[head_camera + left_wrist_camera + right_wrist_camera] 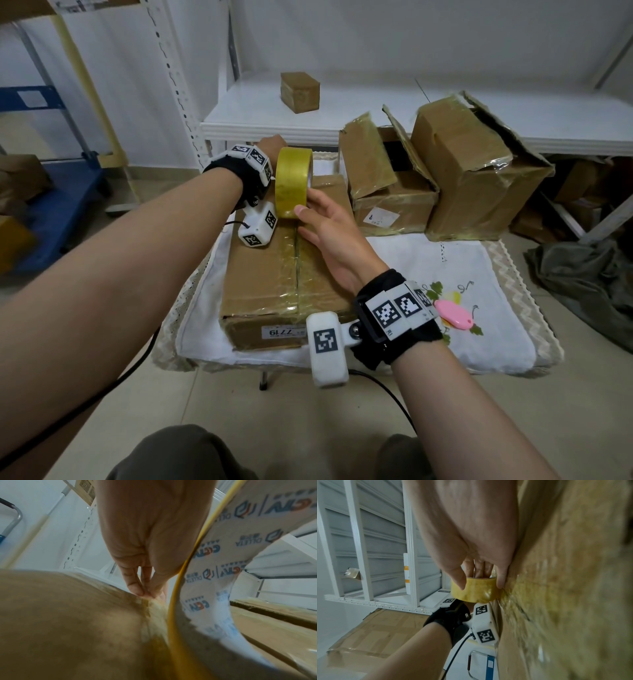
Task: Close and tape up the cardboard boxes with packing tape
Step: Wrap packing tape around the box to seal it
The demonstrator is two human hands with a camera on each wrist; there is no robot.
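A closed cardboard box (267, 274) with a taped centre seam lies lengthwise on the cloth-covered table (479, 274). A yellow packing tape roll (293, 181) stands on edge on the box top, near its far end. My right hand (310, 205) grips the roll, thumb on the outer face and fingers through the core, as the right wrist view shows on the roll (474, 592). My left hand (272, 142) reaches over the box's far edge. In the left wrist view its fingertips (137, 589) pinch the tape end against that edge, beside the roll's printed core (223, 574).
Two cardboard boxes with raised flaps (387, 171) (472, 164) stand at the right of the table. A small closed box (299, 91) sits on the white shelf behind. A pink oval object (454, 317) lies on the cloth. A blue cart (51, 192) stands at the left.
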